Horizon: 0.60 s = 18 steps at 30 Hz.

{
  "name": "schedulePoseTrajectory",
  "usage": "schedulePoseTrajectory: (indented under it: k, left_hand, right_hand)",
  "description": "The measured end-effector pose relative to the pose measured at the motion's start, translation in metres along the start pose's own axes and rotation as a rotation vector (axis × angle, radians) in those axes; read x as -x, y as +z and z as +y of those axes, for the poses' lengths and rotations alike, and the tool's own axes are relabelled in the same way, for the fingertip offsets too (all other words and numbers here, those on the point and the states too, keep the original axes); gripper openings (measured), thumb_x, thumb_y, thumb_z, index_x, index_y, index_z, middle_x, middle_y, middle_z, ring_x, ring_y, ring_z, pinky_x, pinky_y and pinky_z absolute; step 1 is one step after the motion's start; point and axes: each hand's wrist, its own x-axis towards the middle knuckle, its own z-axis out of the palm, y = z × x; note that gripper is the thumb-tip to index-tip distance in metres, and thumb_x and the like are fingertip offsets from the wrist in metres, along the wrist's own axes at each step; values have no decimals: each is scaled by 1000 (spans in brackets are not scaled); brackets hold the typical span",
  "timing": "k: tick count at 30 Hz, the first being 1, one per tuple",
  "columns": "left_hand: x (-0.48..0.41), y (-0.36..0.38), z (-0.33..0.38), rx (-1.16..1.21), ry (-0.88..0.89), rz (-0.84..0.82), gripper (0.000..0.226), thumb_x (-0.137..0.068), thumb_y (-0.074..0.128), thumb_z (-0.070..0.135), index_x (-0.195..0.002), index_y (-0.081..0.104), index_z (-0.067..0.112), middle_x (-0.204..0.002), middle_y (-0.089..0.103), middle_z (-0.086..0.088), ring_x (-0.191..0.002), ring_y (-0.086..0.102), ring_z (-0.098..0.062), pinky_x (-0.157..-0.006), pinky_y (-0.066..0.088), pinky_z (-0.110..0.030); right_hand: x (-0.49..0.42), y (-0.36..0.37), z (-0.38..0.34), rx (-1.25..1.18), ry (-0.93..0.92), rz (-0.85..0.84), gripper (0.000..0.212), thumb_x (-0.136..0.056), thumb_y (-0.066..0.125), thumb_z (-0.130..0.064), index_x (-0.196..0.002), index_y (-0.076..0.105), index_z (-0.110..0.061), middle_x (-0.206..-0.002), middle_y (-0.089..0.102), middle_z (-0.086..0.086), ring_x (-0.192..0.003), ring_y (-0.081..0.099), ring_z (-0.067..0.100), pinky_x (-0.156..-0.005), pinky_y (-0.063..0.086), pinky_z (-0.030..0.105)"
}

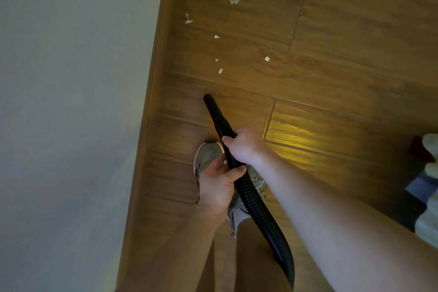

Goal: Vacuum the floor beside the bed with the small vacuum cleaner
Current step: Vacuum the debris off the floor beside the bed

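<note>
A black ribbed vacuum hose [254,199] runs up from the bottom of the view and ends in a smooth black nozzle [212,108] pointing at the wooden floor [331,66]. My right hand [244,146] grips the hose just behind the nozzle. My left hand [219,184] holds the hose a little lower, fingers curled round it. Several white scraps of paper [267,59] lie scattered on the floor beyond the nozzle tip, apart from it. The vacuum's body is out of view.
A pale wall [71,102] with a wooden skirting board [151,92] fills the left side. My foot in a grey shoe [206,153] stands under the hands. Bedding or fabric [426,173] shows at the right edge.
</note>
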Motion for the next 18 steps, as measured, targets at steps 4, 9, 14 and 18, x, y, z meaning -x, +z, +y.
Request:
schedulePoseTrajectory:
  k: [4,9,14,18]
  left_hand:
    - [-6,3,2,-10,15,-5,44,-87,67,-11,-127,64,7,-106,78,-13,-100,75,-27,-93,59,-42]
    - [-13,13,4,-47,39,-22,47,-86,69,-9,-125,63,17,-104,79,-8,-97,76,-23,-94,59,-44]
    - [-20,30,9,-93,36,-52,42,-87,69,-6,-111,63,28,-100,80,-2,-93,77,-18,-86,61,-36]
    - [-25,42,15,-118,54,-49,46,-87,71,-4,-125,62,21,-106,79,-5,-99,75,-21,-94,58,-43]
  right_hand:
    - [-6,-1,-1,-9,-7,21,34,-97,56,-39,-109,69,-10,-87,68,8,-76,62,25,-51,36,25]
    - [-14,-12,6,-75,-16,75,34,-96,57,-40,-111,70,-12,-96,71,9,-77,62,23,-52,38,24]
    - [-21,-29,12,-116,-17,100,34,-97,57,-39,-110,69,-11,-99,72,10,-81,63,25,-64,42,26]
    - [-27,-43,12,-116,-27,90,34,-98,56,-40,-113,70,-12,-98,71,9,-80,62,24,-60,42,26]
